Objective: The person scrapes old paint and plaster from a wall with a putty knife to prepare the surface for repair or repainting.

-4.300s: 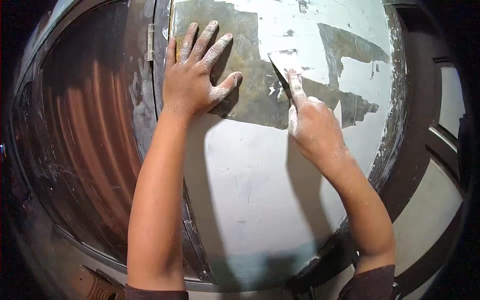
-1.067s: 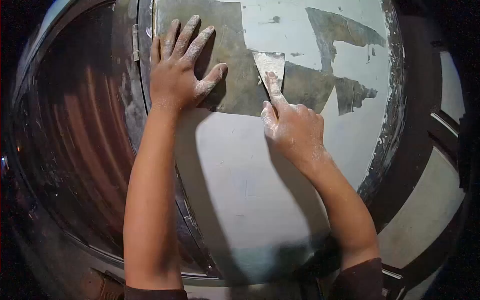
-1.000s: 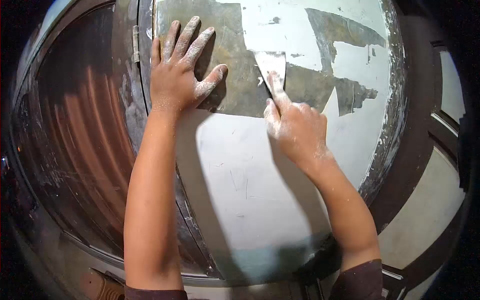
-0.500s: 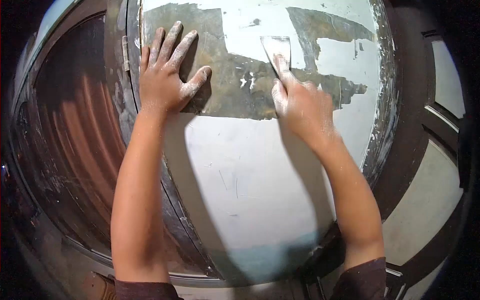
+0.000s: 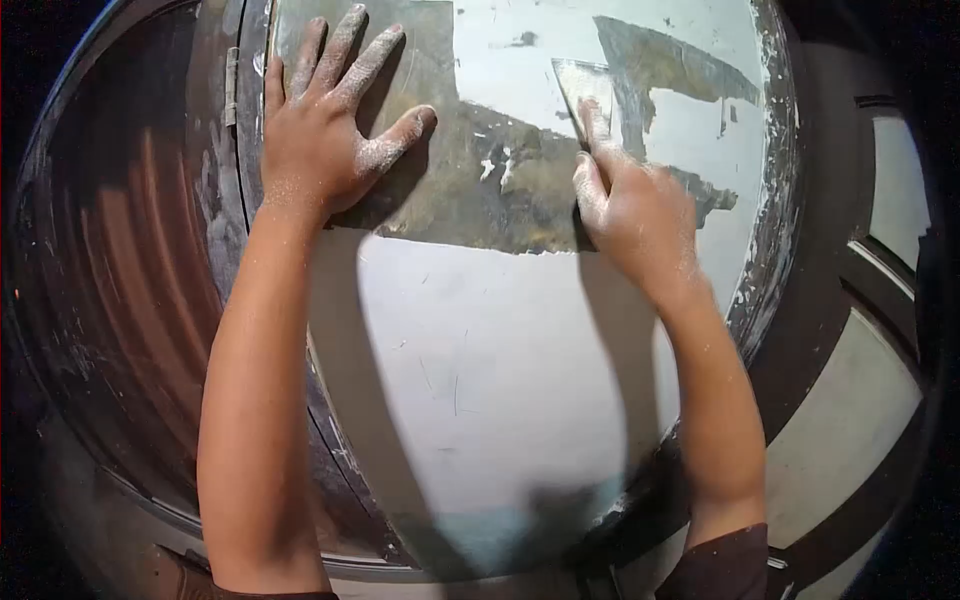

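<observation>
My right hand [image 5: 640, 205] is closed round a scraper [image 5: 580, 80], its index finger stretched along the blade. The wide end of the blade points up and lies against the white upper part of a panel [image 5: 490, 340]. Spread flat on the panel's bare grey-brown patch [image 5: 440, 195], my left hand [image 5: 315, 150] holds nothing. White dust coats the fingers of both hands. The patch has ragged white edges and small white flecks between the hands. The scraper's handle is mostly hidden in my right palm.
Left of the panel runs a dark frame with a metal hinge [image 5: 231, 87], beside a dark reddish-brown panel [image 5: 150, 250]. Chipped white paint lines the right edge [image 5: 775, 170]. Further right is a dark frame with pale panels [image 5: 850, 430]. Shadows of my arms fall across the white surface.
The scraper and my right hand have shifted a little to the right across the panel. My left hand stays flat on the patch. The whole view has moved slightly.
</observation>
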Motion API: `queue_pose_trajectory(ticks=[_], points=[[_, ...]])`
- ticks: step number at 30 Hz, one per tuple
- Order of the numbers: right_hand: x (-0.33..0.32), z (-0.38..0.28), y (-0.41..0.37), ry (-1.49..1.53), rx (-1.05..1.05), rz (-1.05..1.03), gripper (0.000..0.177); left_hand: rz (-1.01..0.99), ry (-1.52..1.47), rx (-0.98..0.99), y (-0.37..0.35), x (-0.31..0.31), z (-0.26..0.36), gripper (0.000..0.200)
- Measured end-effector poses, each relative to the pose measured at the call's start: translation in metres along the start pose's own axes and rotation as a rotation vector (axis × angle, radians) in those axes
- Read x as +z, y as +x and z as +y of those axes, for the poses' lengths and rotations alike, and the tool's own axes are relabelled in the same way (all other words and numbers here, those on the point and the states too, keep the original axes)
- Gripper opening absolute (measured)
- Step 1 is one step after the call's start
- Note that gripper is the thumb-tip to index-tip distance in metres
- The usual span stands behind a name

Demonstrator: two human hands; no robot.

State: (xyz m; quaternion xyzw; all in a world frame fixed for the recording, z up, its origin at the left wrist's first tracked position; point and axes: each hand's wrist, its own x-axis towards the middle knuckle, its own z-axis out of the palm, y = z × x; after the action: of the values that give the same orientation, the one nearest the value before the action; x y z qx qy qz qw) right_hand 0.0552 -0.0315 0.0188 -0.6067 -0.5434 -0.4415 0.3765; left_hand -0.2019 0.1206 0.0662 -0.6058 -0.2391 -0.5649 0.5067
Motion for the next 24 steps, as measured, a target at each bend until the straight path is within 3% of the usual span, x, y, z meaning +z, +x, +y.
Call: queue_pose_trajectory(ticks=[3, 8, 11, 13, 14, 15, 18, 20, 24], points=[[-0.003, 0.007, -0.002, 0.162, 0.057, -0.11, 0.052, 0.002, 0.041, 0.038, 0.0, 0.002, -0.001, 0.073], [-0.008, 0.017, -0.042, 0.128, 0.085, -0.222, 0.059, 0.018, 0.012, 0.012, -0.001, 0.0, 0.002, 0.073], [-0.008, 0.024, -0.023, 0.236, 0.008, -0.086, 0.052, 0.007, -0.013, -0.001, 0.0, -0.001, 0.002, 0.071], [-0.02, 0.022, 0.003, 0.214, 0.1, -0.204, 0.045, 0.007, -0.033, 0.009, 0.0, -0.001, 0.002, 0.072], [-0.013, 0.027, 0.01, 0.202, 0.078, -0.164, 0.041, -0.019, -0.011, -0.02, 0.0, -0.002, 0.004, 0.076], [-0.01, 0.027, 0.01, 0.197, 0.015, -0.079, 0.043, -0.013, 0.016, -0.029, -0.001, -0.001, 0.005, 0.076], [-0.014, 0.024, -0.019, 0.254, 0.037, -0.11, 0.048, -0.012, 0.003, -0.057, -0.012, 0.001, 0.009, 0.076], [-0.016, 0.022, -0.042, 0.184, 0.128, -0.269, 0.049, -0.004, 0.012, -0.072, -0.023, -0.002, 0.016, 0.075], [-0.01, 0.024, -0.039, 0.129, 0.11, -0.217, 0.049, -0.022, -0.004, -0.073, -0.032, -0.008, 0.021, 0.076]])
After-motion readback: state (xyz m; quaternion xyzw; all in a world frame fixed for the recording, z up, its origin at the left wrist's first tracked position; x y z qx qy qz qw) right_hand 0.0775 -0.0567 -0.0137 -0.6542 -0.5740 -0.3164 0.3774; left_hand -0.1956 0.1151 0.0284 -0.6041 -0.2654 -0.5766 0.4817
